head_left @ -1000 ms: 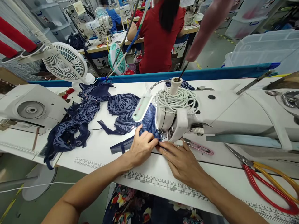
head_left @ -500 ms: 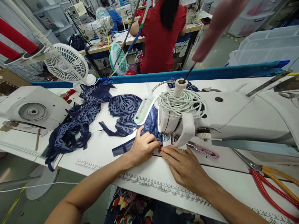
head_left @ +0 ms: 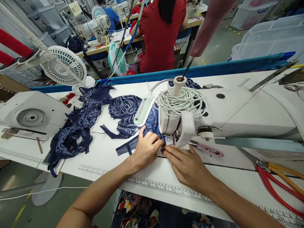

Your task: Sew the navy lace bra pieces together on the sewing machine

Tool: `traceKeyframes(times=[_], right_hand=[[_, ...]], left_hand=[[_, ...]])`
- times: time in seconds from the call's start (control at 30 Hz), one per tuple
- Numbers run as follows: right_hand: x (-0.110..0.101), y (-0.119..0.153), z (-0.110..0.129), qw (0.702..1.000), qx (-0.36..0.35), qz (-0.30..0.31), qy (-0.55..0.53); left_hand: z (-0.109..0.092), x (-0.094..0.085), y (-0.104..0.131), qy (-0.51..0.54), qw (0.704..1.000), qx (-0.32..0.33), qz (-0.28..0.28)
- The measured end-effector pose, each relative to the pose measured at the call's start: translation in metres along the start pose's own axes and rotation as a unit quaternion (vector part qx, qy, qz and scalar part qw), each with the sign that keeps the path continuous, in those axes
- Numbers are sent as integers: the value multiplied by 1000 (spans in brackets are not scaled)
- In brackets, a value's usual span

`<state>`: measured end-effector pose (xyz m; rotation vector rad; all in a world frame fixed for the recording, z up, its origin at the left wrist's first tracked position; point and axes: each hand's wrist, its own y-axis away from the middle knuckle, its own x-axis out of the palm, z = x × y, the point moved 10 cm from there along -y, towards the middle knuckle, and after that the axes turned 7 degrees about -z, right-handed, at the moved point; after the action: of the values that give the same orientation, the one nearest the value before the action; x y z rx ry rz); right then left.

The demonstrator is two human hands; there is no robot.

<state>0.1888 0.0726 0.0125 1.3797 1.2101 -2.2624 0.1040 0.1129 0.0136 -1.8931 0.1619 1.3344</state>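
Sewing machine (head_left: pixel 247 109) on table (head_left: pixel 99 150), right of centre; cord coil (head_left: pixel 178 104) atop its head. Fabric (head_left: pixel 152 122) at the needle end. Left hand (head_left: pixel 146 148) before it, right hand (head_left: pixel 184 163) beside left. Cloth pile (head_left: pixel 78 129) farther left, between fabric and second machine (head_left: pixel 35 109). Fan (head_left: pixel 65 65) behind pile. Snips (head_left: pixel 211 151), then scissors (head_left: pixel 262 164), right of hands.

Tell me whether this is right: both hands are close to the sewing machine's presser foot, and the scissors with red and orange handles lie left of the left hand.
Not quite: the head view shows the scissors lying to the right of the right hand, not left of the left hand. The rest stands.
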Motion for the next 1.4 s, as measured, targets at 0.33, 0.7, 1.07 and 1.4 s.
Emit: traceKeyframes(times=[0.33, 0.7, 1.07, 1.4], right_hand=[[-7, 1, -16, 997, 42, -47, -35], [12, 5, -26, 995, 21, 1, 93], [8, 0, -29, 987, 33, -3, 158], [2, -3, -32, 993, 39, -37, 107]], left_hand=[[-12, 2, 6, -1, 999, 44, 25], [-10, -5, 13, 65, 994, 58, 73], [14, 3, -11, 43, 995, 61, 62], [36, 16, -15, 49, 999, -17, 13]])
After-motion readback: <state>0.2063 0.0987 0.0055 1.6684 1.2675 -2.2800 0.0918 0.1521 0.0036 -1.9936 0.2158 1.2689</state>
